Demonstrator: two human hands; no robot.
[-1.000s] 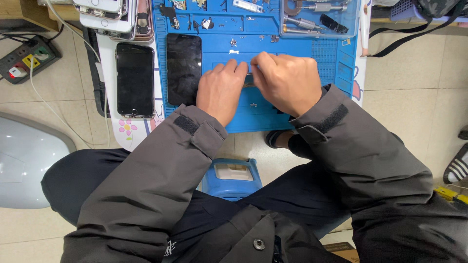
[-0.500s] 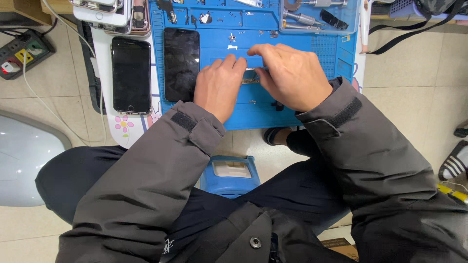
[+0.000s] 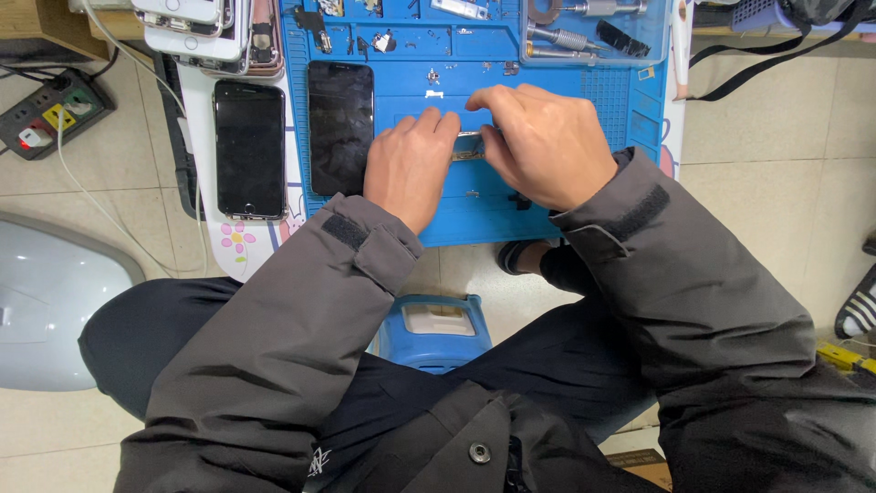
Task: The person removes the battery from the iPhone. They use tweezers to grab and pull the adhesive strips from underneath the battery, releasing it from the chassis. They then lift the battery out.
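My left hand [image 3: 408,166] and my right hand [image 3: 545,141] meet over a blue work mat [image 3: 602,100], both pinching a small metal part [image 3: 468,149] between their fingertips. Most of that part is hidden under my fingers. A black phone screen [image 3: 340,126] lies on the mat just left of my left hand. Another dark phone [image 3: 248,148] rests further left on a white board with a flower print [image 3: 239,245]. Tiny screws and small parts [image 3: 434,84] lie on the mat beyond my hands.
Metal tools [image 3: 570,36] lie in the mat's top right tray. Several opened phones [image 3: 214,27] are stacked at top left. A power strip [image 3: 47,114] with a white cable sits on the tiled floor at left. A blue stool [image 3: 434,330] shows between my legs.
The view has shifted a little, so mat and phones sit lower and to the right. My hands stay together on the small part, fingers barely moved.
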